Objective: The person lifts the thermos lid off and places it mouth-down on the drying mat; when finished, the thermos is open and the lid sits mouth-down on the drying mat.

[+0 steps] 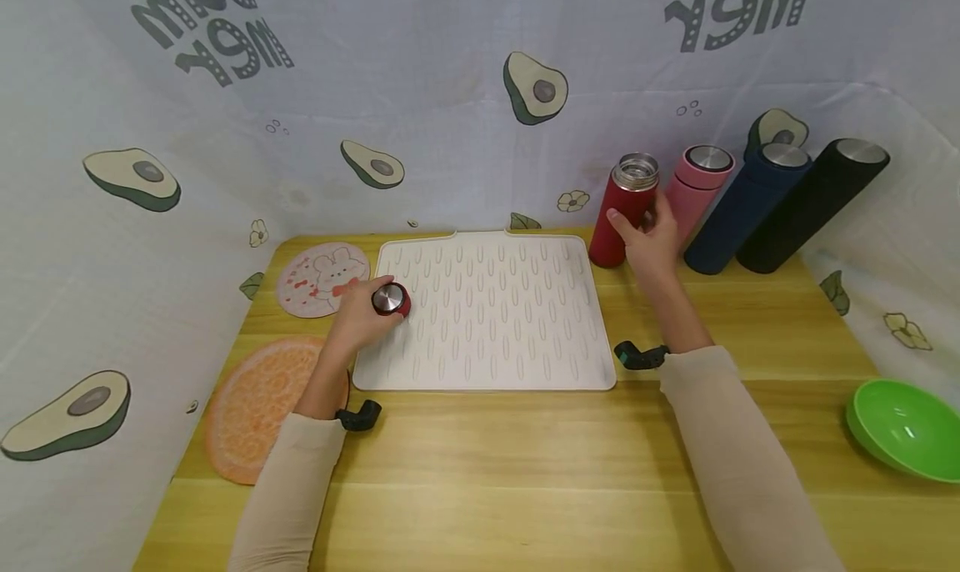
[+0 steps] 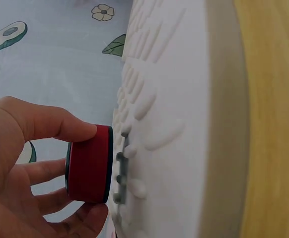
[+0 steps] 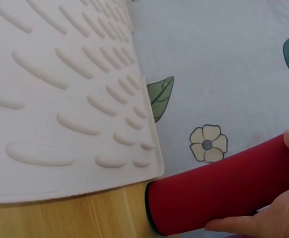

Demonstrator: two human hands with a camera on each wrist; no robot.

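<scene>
My left hand [image 1: 360,315] grips a red bottle lid [image 1: 391,299] with a silver top, thumb and fingertips around its side. In the left wrist view the lid [image 2: 90,163] is right at the ribbed surface of a white drying mat [image 1: 487,313], near the mat's left edge. My right hand [image 1: 649,237] holds a red thermos bottle [image 1: 618,222] around its upper body. Its steel threaded mouth is uncovered. The bottle stands upright beside the mat's back right corner. In the right wrist view, the bottle's base [image 3: 159,208] is close to the mat's corner.
Right of the red bottle stand a pink bottle [image 1: 693,188], a blue bottle [image 1: 738,213] and a black bottle [image 1: 806,209], all with lids. A green bowl [image 1: 903,430] is at the right edge. Two round mats, pink [image 1: 300,284] and orange [image 1: 258,405], lie at left.
</scene>
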